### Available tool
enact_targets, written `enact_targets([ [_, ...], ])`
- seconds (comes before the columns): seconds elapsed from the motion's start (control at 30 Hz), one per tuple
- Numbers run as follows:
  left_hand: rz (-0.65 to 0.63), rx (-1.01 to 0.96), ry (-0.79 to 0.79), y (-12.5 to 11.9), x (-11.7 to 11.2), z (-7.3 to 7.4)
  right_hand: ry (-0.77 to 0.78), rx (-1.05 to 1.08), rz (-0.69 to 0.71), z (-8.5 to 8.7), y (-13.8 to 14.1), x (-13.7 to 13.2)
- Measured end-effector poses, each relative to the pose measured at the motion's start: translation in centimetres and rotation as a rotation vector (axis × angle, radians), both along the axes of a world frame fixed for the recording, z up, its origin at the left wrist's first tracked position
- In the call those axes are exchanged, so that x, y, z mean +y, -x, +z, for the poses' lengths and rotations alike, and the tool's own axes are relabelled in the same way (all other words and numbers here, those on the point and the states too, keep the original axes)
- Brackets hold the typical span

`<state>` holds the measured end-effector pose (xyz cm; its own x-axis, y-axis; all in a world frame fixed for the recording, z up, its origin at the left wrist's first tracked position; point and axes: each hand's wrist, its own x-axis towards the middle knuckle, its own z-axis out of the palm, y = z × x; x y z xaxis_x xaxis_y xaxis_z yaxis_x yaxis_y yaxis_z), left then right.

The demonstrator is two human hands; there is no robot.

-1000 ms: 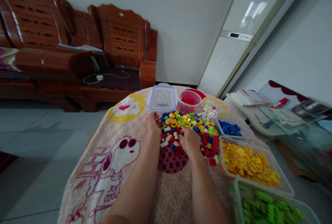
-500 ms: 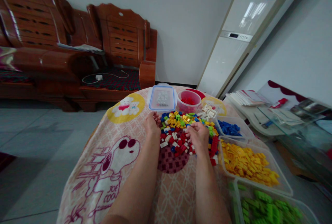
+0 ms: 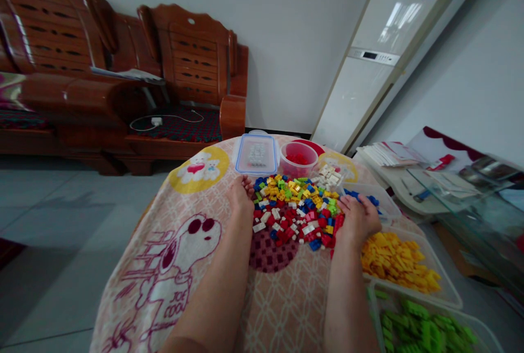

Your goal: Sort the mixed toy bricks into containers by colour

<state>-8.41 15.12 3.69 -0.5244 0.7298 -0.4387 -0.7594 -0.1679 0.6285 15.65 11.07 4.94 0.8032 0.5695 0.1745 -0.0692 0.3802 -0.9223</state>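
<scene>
1. Cloth-covered table [image 3: 282, 309] carries the mixed brick pile [image 3: 292, 205].
2. Right hand [image 3: 359, 219]: fingers partly curled at the blue-brick tray [image 3: 388, 208]; hold cannot be determined.
3. Left hand [image 3: 241, 195]: fingers loosely curled at brick pile's left edge; contents not discernible.
4. Pink tub [image 3: 292, 169] stands behind brick pile.

Dimly lit, streaked with glare on the white appliance [image 3: 358, 85], shadowed softly across the floor [image 3: 61, 216], stretched toward the edges.

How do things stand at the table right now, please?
Left hand beside brick pile. Right hand at blue-brick box, partly hiding it; grips unclear. Pile mixed in colour, loose on tablecloth.
</scene>
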Motion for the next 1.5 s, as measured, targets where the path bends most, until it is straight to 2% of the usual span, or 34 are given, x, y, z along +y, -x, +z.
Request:
enact_targets([
  [0.13,-0.011,-0.002,0.006,0.0,-0.1,0.2,0.072,-0.261,0.208,0.2,2.5,-0.4],
  [0.23,-0.015,-0.009,-0.003,0.0,-0.1,0.3,0.140,-0.622,0.404,0.4,5.2,-1.2],
  [0.37,-0.018,-0.019,-0.024,0.1,-0.2,0.3,0.110,-1.072,0.648,0.1,8.5,-2.0],
  [0.5,-0.003,-0.006,-0.004,0.0,-0.2,0.2,0.255,-1.360,0.781,-0.6,10.4,-2.4],
  [0.6,0.002,-0.004,0.006,0.0,-0.2,0.2,0.345,-1.501,0.834,-0.9,10.9,-2.4],
  [0.8,-0.011,-0.004,-0.008,0.0,-0.2,0.3,0.390,-1.594,0.834,-1.1,11.5,-2.6],
  [1.17,-0.002,0.017,0.008,0.0,-0.2,0.2,0.374,-1.499,0.849,-1.5,10.9,-2.1],
  [1.5,-0.012,0.001,-0.006,0.0,-0.1,0.2,0.426,-1.637,0.792,-1.1,11.5,-2.8],
])
